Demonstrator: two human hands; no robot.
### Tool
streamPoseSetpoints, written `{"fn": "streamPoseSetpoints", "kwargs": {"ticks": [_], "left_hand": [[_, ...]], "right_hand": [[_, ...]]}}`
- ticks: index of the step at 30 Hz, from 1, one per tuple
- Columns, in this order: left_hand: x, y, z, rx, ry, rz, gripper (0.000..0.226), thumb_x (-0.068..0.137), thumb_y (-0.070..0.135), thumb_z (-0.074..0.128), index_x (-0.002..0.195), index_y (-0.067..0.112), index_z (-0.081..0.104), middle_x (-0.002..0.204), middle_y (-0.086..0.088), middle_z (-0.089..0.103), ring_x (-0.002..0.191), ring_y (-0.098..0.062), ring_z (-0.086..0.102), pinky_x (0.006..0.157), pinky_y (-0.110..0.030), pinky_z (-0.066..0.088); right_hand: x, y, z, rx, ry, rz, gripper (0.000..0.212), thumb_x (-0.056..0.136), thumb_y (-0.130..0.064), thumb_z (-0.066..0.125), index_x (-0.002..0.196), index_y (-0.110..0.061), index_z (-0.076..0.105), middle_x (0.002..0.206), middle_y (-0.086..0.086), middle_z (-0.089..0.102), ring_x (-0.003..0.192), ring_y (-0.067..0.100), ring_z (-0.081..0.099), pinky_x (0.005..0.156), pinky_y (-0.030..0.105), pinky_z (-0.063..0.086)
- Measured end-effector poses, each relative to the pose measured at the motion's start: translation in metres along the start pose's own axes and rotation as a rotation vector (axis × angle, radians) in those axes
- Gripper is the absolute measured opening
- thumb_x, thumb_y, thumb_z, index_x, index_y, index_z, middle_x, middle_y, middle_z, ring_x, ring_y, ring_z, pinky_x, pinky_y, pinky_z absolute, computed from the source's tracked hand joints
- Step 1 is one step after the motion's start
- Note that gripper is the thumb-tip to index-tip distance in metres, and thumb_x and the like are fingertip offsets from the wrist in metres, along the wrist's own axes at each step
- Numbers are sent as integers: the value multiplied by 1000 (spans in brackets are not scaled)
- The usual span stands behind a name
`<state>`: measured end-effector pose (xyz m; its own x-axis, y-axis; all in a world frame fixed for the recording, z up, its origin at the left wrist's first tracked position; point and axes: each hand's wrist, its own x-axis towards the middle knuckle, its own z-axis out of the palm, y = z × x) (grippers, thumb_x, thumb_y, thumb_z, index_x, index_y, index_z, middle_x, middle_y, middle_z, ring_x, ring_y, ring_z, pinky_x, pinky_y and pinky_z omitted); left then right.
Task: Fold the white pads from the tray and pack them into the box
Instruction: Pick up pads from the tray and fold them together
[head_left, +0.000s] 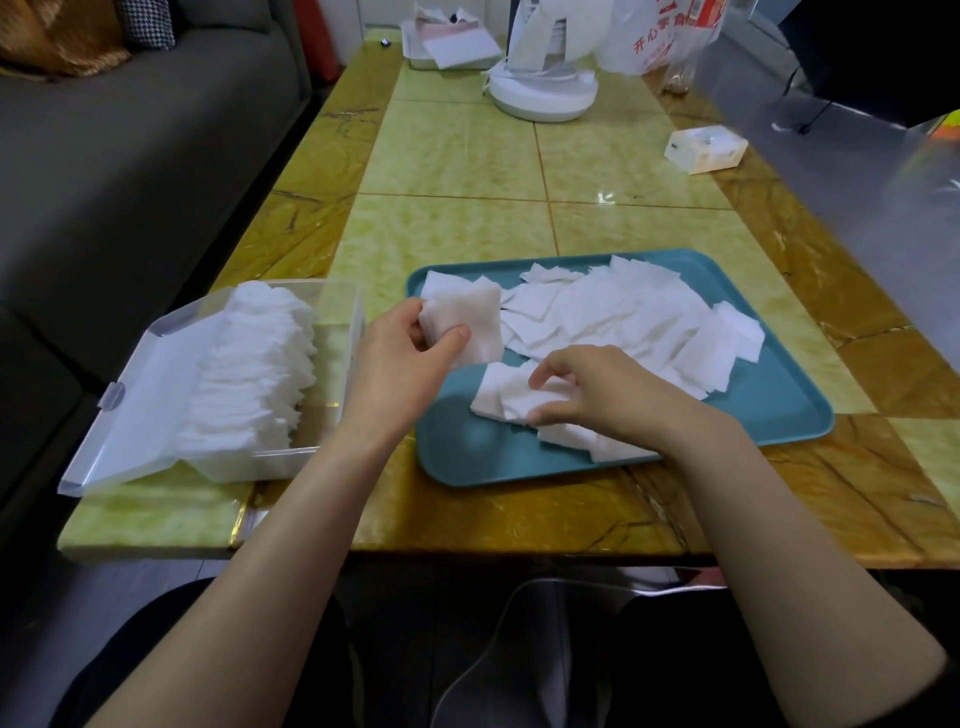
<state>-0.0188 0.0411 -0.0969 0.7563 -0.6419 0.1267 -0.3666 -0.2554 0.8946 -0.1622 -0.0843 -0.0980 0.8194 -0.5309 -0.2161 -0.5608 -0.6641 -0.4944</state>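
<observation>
A teal tray (769, 410) lies on the table with several flat white pads (639, 317) spread over it. My left hand (400, 358) holds a folded white pad (467, 314) between thumb and fingers above the tray's left end. My right hand (597, 389) pinches another white pad (506, 397) lying near the tray's front edge. Left of the tray stands a clear plastic box (343, 312) with its lid (140, 395) swung open to the left. A row of folded pads (254, 374) fills the box's left part.
A white fan base (543, 88), a white tray with papers (447, 47), a plastic bag (654, 36) and a small white box (704, 148) sit at the table's far end. A grey sofa (130, 156) runs along the left. The table's front edge (467, 553) is close to my lap.
</observation>
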Motion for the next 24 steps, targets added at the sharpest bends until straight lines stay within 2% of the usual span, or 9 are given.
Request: {"fn": "streamPoseSetpoints", "kwargs": {"ticks": [3, 5, 9, 13, 16, 18, 21, 22, 24], "left_hand": [[0, 0, 0, 6, 2, -1, 23, 85, 19, 66, 91, -2, 62, 85, -20, 67, 83, -35, 63, 72, -48, 49], [0, 0, 1, 12, 0, 2, 25, 85, 20, 66, 92, -4, 61, 85, -21, 66, 83, -36, 62, 72, -49, 49], [0, 0, 1, 18, 0, 6, 30, 85, 21, 66, 96, -6, 60, 88, -25, 65, 84, -38, 61, 73, -51, 49], [-1, -1, 1, 13, -5, -7, 28, 85, 20, 66, 96, -5, 61, 87, -23, 66, 73, -30, 59, 70, -48, 49], [0, -2, 1, 10, -1, -25, 22, 86, 19, 65, 94, -2, 63, 85, -21, 67, 70, -23, 57, 65, -38, 45], [1, -2, 1, 19, 2, -39, 19, 88, 19, 63, 93, 1, 63, 85, -17, 68, 72, -24, 60, 66, -38, 47], [-1, 1, 3, -18, -19, -78, 32, 86, 29, 60, 97, -1, 62, 88, -20, 68, 83, -35, 64, 75, -49, 51], [-2, 2, 4, -42, -37, -90, 38, 83, 33, 59, 98, -2, 61, 90, -23, 67, 85, -37, 64, 77, -52, 52], [-6, 4, 8, -96, -77, -103, 33, 85, 31, 59, 99, 1, 63, 93, -24, 67, 85, -35, 66, 80, -54, 51]], "right_hand": [[-2, -3, -2, -15, 38, 5, 40, 83, -47, 64, 114, -23, 61, 123, -1, 59, 112, 15, 52, 85, 27, 40], [-3, -4, -1, -128, 73, -5, 39, 86, -43, 61, 118, -22, 59, 124, -1, 59, 114, 17, 52, 90, 31, 43], [0, -5, 9, -344, 138, -48, 32, 90, -29, 56, 121, -21, 54, 120, 4, 59, 109, 24, 53, 82, 33, 42], [4, -2, 9, -272, 296, -38, 21, 94, -19, 45, 105, -13, 62, 100, 7, 65, 93, 27, 58, 74, 36, 45], [4, -6, 0, -14, 502, -57, 15, 94, -24, 51, 92, -14, 63, 80, -2, 61, 81, 18, 57, 71, 34, 46], [2, -16, -6, 340, 583, -73, 9, 93, -22, 55, 87, -17, 61, 73, -4, 60, 73, 13, 58, 69, 29, 51], [-3, -34, -9, 960, 389, -51, 11, 94, -18, 54, 98, -11, 62, 73, -2, 65, 66, 4, 62, 62, 19, 52], [-4, -38, -7, 1079, 297, -42, 14, 95, -18, 53, 101, -9, 61, 75, -2, 65, 66, 4, 63, 62, 17, 51], [-3, -43, -1, 1135, 198, -28, 15, 96, -18, 51, 102, -8, 60, 76, -1, 67, 66, 5, 64, 59, 16, 50]]}}
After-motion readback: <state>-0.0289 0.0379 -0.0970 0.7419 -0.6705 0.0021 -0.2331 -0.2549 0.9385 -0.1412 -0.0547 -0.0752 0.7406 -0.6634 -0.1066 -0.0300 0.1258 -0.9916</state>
